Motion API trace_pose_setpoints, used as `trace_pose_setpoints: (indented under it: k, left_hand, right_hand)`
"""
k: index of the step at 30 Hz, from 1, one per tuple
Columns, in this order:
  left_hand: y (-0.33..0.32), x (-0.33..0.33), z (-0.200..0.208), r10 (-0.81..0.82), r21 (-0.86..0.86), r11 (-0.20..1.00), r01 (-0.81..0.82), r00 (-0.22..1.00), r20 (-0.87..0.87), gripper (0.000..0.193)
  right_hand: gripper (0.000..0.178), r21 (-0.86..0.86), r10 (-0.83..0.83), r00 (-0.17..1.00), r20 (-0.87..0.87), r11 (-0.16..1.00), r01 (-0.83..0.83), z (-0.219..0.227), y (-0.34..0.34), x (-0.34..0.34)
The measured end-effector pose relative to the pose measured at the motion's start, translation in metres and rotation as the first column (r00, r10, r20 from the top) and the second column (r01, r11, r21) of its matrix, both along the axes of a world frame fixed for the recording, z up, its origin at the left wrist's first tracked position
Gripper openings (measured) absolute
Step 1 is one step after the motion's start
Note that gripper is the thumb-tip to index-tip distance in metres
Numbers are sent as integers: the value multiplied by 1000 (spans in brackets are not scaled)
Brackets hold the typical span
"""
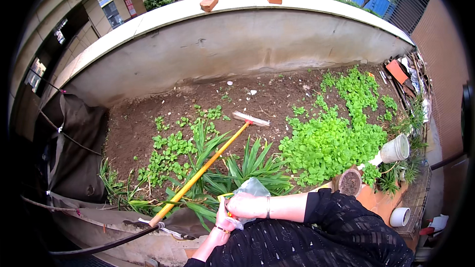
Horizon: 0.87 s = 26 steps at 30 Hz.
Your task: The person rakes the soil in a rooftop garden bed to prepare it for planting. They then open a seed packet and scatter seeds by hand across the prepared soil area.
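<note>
Close in front of my body, my left hand [223, 218] and my right hand [246, 205] meet at a clear plastic bag [255, 187]. My left hand is closed around the bag's side, next to a small yellow piece [226, 195]. The fingers of my right hand are curled in against the left, and what they hold is hidden. The bag's film shows both beyond and below my right hand. A rake-like tool with a long yellow handle [200, 172] leans across the bed to my left, its toothed head [251, 118] on the soil; neither hand touches it.
Leafy green plants [331, 141] fill the bed's right side, with long-bladed plants [252, 168] near my hands. A low wall [237, 44] with two bricks bounds the far side. A soil-filled pot [350, 182] and a white bucket [395, 149] stand at right, dark cloth [76, 143] at left.
</note>
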<state>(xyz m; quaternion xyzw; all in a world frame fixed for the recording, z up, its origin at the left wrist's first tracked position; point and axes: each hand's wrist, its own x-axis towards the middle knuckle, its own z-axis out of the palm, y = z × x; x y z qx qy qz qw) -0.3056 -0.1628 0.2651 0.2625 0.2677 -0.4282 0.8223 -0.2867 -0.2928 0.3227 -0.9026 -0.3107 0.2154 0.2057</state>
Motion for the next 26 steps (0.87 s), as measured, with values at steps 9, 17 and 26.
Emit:
trace_pose_setpoints:
  k: [9, 17, 26]
  left_hand:
    - [2, 5, 12, -18, 52, 998, 19, 1000, -19, 54]
    - [5, 11, 6, 0, -5, 1000, -1, 998, -61, 49]
    - [26, 20, -62, 12, -584, 809, 66, 991, 130, 54]
  right_hand:
    - [17, 101, -42, 999, 32, 994, 38, 29, -7, 1]
    - [18, 3, -12, 999, -51, 1000, 12, 49, -15, 9]
    - [18, 409, -140, 621, -771, 638, 653, 43, -47, 23]
